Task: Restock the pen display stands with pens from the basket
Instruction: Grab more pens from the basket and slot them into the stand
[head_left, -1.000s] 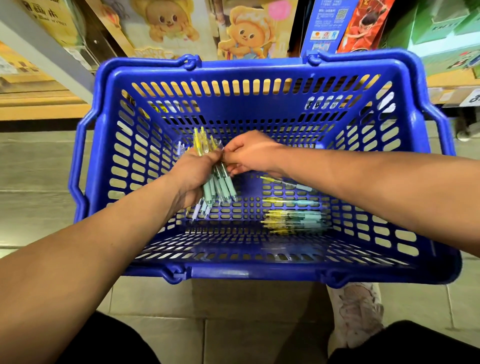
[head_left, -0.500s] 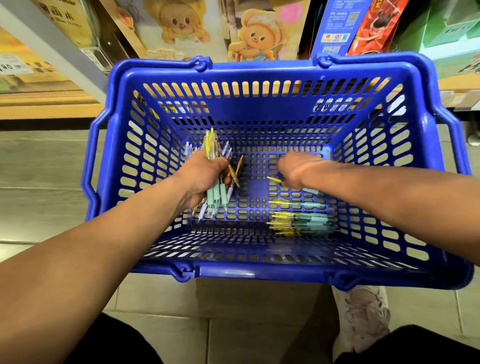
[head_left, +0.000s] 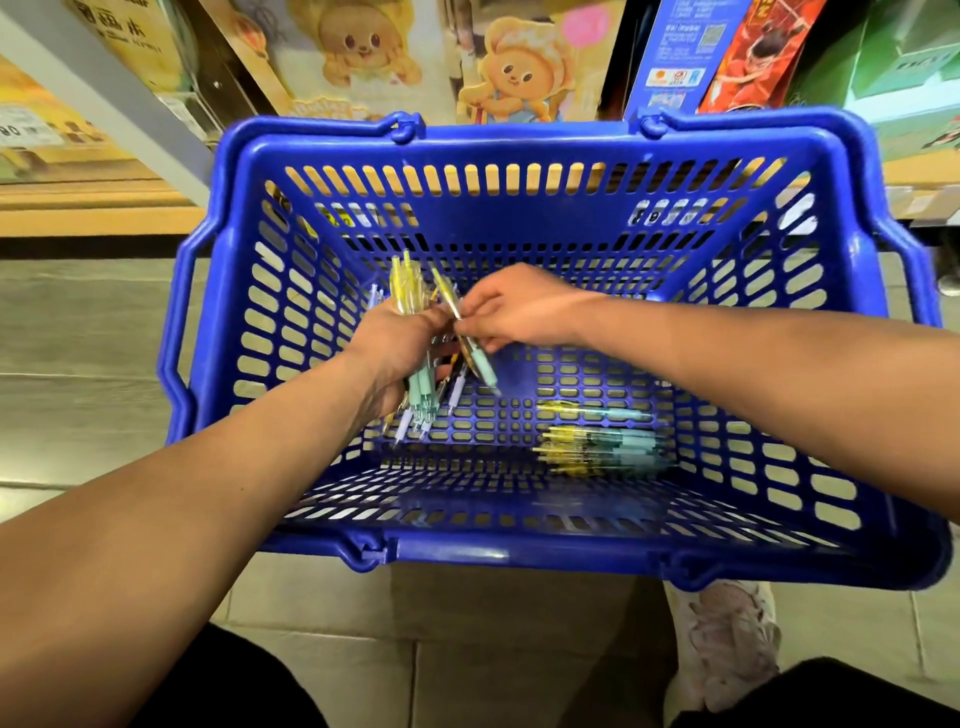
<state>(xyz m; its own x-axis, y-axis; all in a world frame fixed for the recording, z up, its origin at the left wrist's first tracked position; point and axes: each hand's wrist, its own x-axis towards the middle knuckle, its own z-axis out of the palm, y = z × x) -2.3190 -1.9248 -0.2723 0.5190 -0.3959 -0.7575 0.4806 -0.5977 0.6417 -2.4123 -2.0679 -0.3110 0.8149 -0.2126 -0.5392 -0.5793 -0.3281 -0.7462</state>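
Grey floor tiles (head_left: 78, 338) lie under a blue slotted basket (head_left: 519, 137), with wooden shelves (head_left: 93, 202) of cartoon-printed boxes behind it. Inside the basket, the left hand (head_left: 395, 348) curls around a bundle of pens (head_left: 415, 395). The right hand (head_left: 519, 309) pinches one pen (head_left: 480, 364) beside that bundle. Loose pens (head_left: 602, 447) lie on the basket bottom, to the right.

Basket (head_left: 519, 553) on floor before shelves | left hand (head_left: 397, 345) inside at left, holding pen bundle (head_left: 423, 395) | right hand (head_left: 519, 312) beside it, pinching one pen (head_left: 467, 338) | loose pens (head_left: 602, 449) on basket bottom, right.
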